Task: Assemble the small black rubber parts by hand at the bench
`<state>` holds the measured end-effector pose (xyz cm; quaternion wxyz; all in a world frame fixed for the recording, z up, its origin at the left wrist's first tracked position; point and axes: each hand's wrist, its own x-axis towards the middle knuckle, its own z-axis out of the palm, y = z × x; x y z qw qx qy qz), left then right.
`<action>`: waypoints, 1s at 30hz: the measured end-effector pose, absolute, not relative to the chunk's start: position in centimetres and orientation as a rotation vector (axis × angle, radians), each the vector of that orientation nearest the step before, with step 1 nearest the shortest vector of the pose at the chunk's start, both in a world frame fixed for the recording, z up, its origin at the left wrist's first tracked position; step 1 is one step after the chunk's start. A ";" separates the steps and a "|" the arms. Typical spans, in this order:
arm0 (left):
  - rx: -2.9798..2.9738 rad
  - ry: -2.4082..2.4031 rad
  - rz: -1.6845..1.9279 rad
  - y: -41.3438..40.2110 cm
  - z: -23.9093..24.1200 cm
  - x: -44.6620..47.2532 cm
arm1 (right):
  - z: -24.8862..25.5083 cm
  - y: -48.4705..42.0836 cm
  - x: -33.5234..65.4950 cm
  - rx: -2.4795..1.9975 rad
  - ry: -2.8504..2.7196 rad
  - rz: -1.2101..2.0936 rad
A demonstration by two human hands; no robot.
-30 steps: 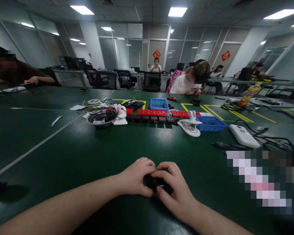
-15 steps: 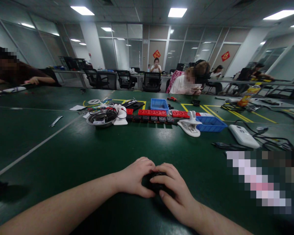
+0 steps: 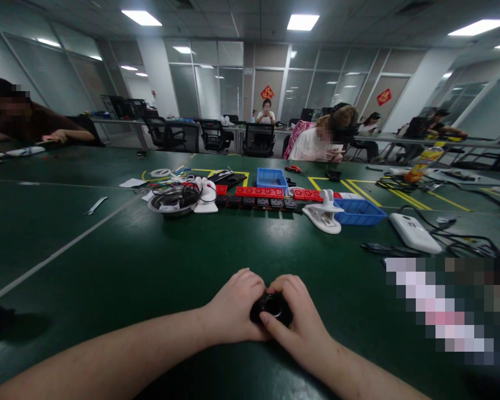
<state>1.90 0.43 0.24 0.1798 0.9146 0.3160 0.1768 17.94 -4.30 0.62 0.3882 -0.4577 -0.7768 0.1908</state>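
Between my two hands, low over the green table, is a black round object (image 3: 274,305) with a shiny ring on its top; its exact kind does not show. My left hand (image 3: 237,305) is curled around its left side, with the fingertips on the far side. From the right, my right hand (image 3: 302,308) grips it, thumb on the near edge of the ring and fingers bent over the far edge. The fingertips of both hands come close together at the far side. The lower part of the object is hidden by the hands.
Across the green table (image 3: 191,250) lie a metal bowl of cables (image 3: 173,208), red-and-black strips (image 3: 260,193), a white clip stand (image 3: 323,216), blue trays (image 3: 358,212) and a white power bank (image 3: 414,232). A co-worker (image 3: 316,136) sits opposite; another (image 3: 37,122) is at left.
My right hand's fingers have moved off the top of the black object to its far edge, so its ring now shows. My left hand has moved slightly right, closer around it.
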 end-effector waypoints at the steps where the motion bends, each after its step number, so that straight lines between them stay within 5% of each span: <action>1: 2.574 0.875 0.487 0.6 0.2 1.9 | 0.8 -4.4 18.0 -1.147 -1.991 0.488; 12: 2.548 0.688 0.398 1.4 0.3 1.4 | 1.8 -4.4 18.4 -0.840 -2.098 0.576; 30: 2.528 0.684 0.391 1.3 0.4 1.2 | 0.7 -4.4 18.5 -0.954 -1.909 0.593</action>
